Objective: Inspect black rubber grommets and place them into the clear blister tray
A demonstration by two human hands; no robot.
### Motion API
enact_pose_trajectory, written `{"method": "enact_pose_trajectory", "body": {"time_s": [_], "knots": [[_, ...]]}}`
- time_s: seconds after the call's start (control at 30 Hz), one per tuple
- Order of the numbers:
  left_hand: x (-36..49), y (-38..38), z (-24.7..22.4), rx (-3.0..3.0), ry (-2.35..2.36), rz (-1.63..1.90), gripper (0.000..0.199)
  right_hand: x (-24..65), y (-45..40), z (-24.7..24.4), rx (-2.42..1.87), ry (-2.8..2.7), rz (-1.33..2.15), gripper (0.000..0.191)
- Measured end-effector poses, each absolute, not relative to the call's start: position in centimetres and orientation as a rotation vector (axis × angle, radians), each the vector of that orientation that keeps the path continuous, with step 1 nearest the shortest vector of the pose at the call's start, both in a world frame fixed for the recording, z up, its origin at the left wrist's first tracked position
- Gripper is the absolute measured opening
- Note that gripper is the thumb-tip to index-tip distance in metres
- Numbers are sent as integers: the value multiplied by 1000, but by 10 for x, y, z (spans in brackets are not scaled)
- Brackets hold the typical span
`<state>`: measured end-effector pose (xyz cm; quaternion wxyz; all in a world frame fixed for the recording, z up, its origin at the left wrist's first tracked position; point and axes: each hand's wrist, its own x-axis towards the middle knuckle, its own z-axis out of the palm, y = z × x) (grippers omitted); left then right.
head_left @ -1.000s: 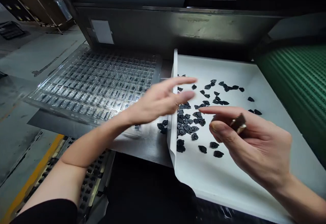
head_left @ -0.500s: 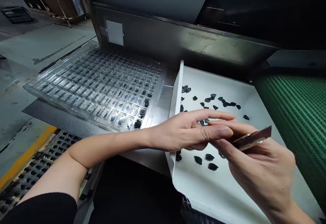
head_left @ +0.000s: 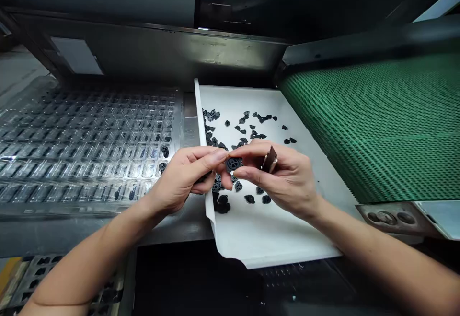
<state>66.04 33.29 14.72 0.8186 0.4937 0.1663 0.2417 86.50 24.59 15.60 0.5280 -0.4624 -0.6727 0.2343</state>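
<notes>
A small black part (head_left: 234, 163) with a spoked round face is held between both hands above the white tray (head_left: 266, 239). On its left edge, the thumb and fingers of my left hand (head_left: 185, 174) pinch it. My right hand (head_left: 291, 174) has its index finger and thumb at the part's right side. Tucked against the right-hand fingers is a thin brown blade-like strip (head_left: 269, 160); its exact kind is unclear. Several loose black parts (head_left: 249, 199) lie in the tray under and behind the hands.
To the left stands a clear plastic tray (head_left: 89, 162) of small pockets, some holding black parts. A green mesh conveyor belt (head_left: 366, 124) runs along the right. Behind is a metal machine panel (head_left: 143, 57). Another tray of parts (head_left: 39, 277) sits low at the left.
The view has swung right. My hands, overlapping before, are now drawn apart, and the black part shows between their fingertips. The brown strip stays in my right hand.
</notes>
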Motion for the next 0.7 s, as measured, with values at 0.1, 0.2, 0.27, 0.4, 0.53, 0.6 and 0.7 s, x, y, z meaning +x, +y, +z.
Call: {"method": "enact_pose_trajectory", "body": {"time_s": [0.1,0.2,0.27,0.4,0.53,0.6,0.7], "knots": [[659,336,147,1049,338,441,31,866,247,156,-1061,-1686,537,21],[657,340,146,1017,329,393,26,867,249,157,-1042,-1721,552,19],[656,342,145,991,324,386,24,867,249,157,-1037,-1727,555,20],[656,342,142,944,341,401,23,864,249,158,-1082,-1698,579,23],[656,343,141,944,348,417,25,863,246,160,-1174,-1594,609,18],[656,343,141,951,348,426,28,864,244,160,-1186,-1565,608,17],[657,343,140,961,360,432,35,864,244,160,-1179,-1565,601,17]]}}
